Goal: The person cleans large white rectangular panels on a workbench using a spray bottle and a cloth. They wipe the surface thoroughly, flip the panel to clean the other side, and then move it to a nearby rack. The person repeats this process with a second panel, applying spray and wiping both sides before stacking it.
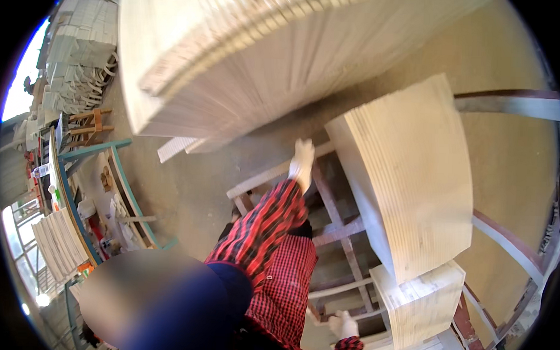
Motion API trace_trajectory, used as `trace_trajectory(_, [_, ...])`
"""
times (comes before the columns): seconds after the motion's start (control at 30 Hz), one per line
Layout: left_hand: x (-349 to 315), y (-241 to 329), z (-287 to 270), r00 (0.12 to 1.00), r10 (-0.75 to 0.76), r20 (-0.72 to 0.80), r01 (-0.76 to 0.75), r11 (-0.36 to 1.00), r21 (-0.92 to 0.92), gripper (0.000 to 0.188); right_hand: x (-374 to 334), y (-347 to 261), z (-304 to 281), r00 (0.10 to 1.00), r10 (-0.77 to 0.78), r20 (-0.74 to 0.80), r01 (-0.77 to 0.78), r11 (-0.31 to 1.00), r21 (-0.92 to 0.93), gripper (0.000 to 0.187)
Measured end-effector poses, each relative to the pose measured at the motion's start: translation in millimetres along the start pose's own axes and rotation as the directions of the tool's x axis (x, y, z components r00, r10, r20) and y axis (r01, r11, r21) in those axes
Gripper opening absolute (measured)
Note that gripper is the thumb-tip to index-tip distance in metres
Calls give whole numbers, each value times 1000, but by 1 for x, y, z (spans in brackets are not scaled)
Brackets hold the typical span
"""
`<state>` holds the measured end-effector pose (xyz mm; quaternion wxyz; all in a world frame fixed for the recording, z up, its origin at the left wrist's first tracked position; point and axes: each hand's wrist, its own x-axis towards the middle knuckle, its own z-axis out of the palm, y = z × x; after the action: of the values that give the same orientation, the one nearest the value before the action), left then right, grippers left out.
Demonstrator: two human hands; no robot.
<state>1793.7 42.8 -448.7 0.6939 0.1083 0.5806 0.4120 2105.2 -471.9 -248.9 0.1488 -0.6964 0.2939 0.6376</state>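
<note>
My left hand (302,158), in a red and black plaid sleeve, is closed over the top rail of a brown slatted frame (261,178). My right hand (344,325) is lower in the view, its fingers curled at a pale curved bar (367,313) of the same framework. A tall stack of pale wooden boards (409,179) stands on the frame, to the right of both hands. A smaller board stack (422,297) is beside it, close to my right hand. The fingers' undersides are hidden.
A large pale block of boards (259,63) fills the upper view. At the left are a workbench with a teal frame (117,163), a wooden stool (92,125) and stacked white pieces (81,38). Curved metal rails (510,106) run along the right over the brown floor (187,190).
</note>
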Motion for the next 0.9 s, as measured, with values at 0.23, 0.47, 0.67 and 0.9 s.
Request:
trace_trajectory(0.23, [-241,106,-132,921,-258,292,-135,494,859,69,106,50,130,925,-306,225,368,867,-336,42])
trace_trajectory(0.47, [-390,246,-326,987,-93,132,-41,648,761,55,-53,-25,350,814,-523,252,581,744,-329,41])
trace_trajectory(0.67, [-486,256,-542,858,358,-369,-195,891,411,44,-143,10,517,736,-530,421,626,296,-722,44])
trace_trajectory(0.9, [-538,197,-642,728,229,-646,-285,958,19,44,-169,51,673,719,-388,576,589,-100,-802,48])
